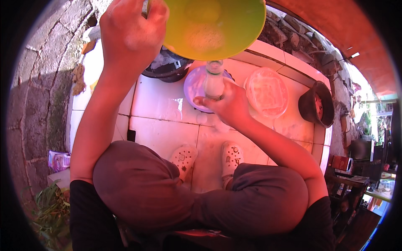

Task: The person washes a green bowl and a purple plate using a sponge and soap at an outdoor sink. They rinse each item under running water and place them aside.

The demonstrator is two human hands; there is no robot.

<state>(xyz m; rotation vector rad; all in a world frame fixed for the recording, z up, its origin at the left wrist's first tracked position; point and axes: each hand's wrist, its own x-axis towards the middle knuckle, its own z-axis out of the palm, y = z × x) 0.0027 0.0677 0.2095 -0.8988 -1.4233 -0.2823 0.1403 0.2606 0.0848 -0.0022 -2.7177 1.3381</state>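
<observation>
My left hand (135,34) is raised at the upper left, its fingers closed at the side of a yellow-green plastic bowl (216,34). The bowl's far part is cut off by the picture's top edge. My right hand (230,102) grips a small clear glass bottle (214,83), held upright with its mouth just under the bowl's near rim as I see it. How far the two are apart in height I cannot tell. Behind the bottle sits a round purple basin (192,88), partly covered by bottle and hand.
A black basin (168,75) with wet contents stands left of the purple one. A clear plastic tub (267,94) lies to the right, then a dark pot (307,108) by the low tiled ledge (292,73). My clogs (185,158) rest on wet tiles (157,128). A stone wall (37,103) borders the left.
</observation>
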